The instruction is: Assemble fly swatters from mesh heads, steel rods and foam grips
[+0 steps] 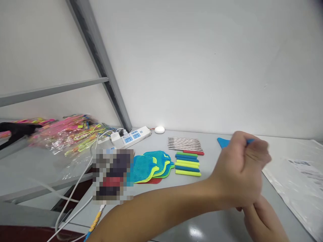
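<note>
My left hand [238, 168] is closed in a fist at the right of the view, its arm reaching across from the bottom. A blue plastic piece [223, 143] sticks out behind and above this fist; most of it is hidden, so I cannot tell its full shape. Below, my right hand [259, 213] shows mostly as wrist, its fingers covered by the left hand. Left of the hands lie foam-like handles [187, 167] in green, blue and yellow. Several shiny metal rods [185, 144] lie behind them, one with a red handle [193, 152]. Mesh fly swatter heads [145, 168] overlap farther left.
A white power strip [136, 136] with plugs and cables stands near the wall, beside a white rounded device [159, 129]. Clear bags of colourful items [73, 134] fill the left shelf. A white plastic sheet [297, 174] covers the right side. Something blurred out [113, 176] lies front left.
</note>
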{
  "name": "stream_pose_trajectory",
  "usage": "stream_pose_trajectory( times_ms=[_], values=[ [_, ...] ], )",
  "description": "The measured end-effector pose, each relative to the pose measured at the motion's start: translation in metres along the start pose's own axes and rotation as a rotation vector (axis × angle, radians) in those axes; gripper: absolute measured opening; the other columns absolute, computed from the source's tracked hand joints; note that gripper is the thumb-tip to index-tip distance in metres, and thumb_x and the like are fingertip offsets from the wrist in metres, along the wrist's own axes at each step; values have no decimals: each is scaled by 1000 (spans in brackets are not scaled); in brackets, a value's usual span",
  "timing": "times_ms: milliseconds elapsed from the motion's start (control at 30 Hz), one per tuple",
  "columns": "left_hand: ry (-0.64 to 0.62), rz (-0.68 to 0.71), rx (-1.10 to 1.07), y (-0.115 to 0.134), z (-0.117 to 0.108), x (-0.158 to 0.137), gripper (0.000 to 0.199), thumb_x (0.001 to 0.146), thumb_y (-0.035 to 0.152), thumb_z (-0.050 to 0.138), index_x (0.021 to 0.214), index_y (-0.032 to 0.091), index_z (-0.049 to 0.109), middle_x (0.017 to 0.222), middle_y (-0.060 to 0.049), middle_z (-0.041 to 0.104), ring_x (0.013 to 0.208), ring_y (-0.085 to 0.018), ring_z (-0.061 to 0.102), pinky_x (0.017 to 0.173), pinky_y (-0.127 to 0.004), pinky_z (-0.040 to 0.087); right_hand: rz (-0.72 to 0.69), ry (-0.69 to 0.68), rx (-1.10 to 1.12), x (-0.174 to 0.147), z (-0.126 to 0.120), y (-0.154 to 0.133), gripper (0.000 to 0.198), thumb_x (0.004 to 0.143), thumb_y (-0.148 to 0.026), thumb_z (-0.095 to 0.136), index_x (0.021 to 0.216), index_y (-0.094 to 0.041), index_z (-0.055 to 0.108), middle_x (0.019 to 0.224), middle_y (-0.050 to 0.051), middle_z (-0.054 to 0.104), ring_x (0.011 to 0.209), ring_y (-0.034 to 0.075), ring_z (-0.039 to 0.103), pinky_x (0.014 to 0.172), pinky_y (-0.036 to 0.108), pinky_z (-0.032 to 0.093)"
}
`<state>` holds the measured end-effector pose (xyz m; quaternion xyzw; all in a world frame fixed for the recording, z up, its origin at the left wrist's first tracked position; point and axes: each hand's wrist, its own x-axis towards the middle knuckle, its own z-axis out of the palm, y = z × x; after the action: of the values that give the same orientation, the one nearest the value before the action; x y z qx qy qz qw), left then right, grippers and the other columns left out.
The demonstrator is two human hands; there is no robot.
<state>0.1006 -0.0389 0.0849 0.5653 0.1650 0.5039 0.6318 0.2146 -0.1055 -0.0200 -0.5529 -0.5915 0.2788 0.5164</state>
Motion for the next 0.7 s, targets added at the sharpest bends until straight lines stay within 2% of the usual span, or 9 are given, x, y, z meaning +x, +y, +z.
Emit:
stream_pose_trajectory(
  times_ms=[67, 133, 233, 333, 467, 567, 700],
  values=[
    [12, -9, -30, 2, -1, 3, 40, 96, 60, 38, 82, 22, 42, 67, 3, 43, 55, -9, 38, 54, -25, 35, 48, 8, 74, -1, 8, -10, 32, 89, -46, 55, 67, -23, 57, 56, 0, 54, 48, 15, 47, 45, 24, 44],
    [10, 2, -37, 0, -2, 5, 43, 97, 59, 33, 77, 22, 38, 65, 4, 39, 55, -9, 37, 54, -25, 35, 99, -9, 149, -3, 13, -19, 36, 92, -50, 48, 71, -22, 57, 60, 2, 57, 52, 15, 50, 51, 25, 47],
    [77, 34, -61, -8, -1, 6, 44, 98, 59, 30, 75, 22, 33, 63, 5, 34, 54, -9, 36, 55, -26, 33, 137, -6, 127, -4, 16, -26, 41, 93, -55, 44, 70, -22, 54, 58, 2, 57, 53, 16, 51, 52, 25, 44],
    [162, 35, -86, -17, 5, 3, 45, 98, 59, 29, 74, 21, 33, 62, 6, 32, 55, -9, 34, 55, -26, 30, 145, 15, 56, -5, 14, -28, 42, 93, -56, 41, 68, -23, 50, 52, -1, 51, 49, 15, 45, 49, 25, 38],
    [230, 40, -126, -26, 12, 0, 46, 98, 59, 30, 73, 21, 34, 61, 6, 29, 54, -9, 31, 53, -26, 27, 158, -17, 72, -5, 10, -26, 41, 94, -55, 41, 67, -24, 44, 53, -2, 46, 47, 14, 40, 47, 25, 33],
    [260, 75, -150, -30, 14, -1, 46, 98, 59, 32, 73, 21, 34, 61, 5, 30, 54, -9, 30, 53, -27, 27, 152, -34, 88, -4, 6, -23, 38, 94, -52, 43, 69, -23, 45, 55, -3, 43, 48, 13, 39, 46, 24, 31],
    [262, 102, -163, -29, 13, -5, 44, 98, 58, 33, 74, 21, 36, 62, 5, 32, 56, -10, 32, 54, -27, 28, 77, -97, 57, -1, 4, -22, 35, 95, -48, 43, 70, -23, 46, 57, -3, 44, 49, 13, 42, 46, 24, 33]
  ],
)
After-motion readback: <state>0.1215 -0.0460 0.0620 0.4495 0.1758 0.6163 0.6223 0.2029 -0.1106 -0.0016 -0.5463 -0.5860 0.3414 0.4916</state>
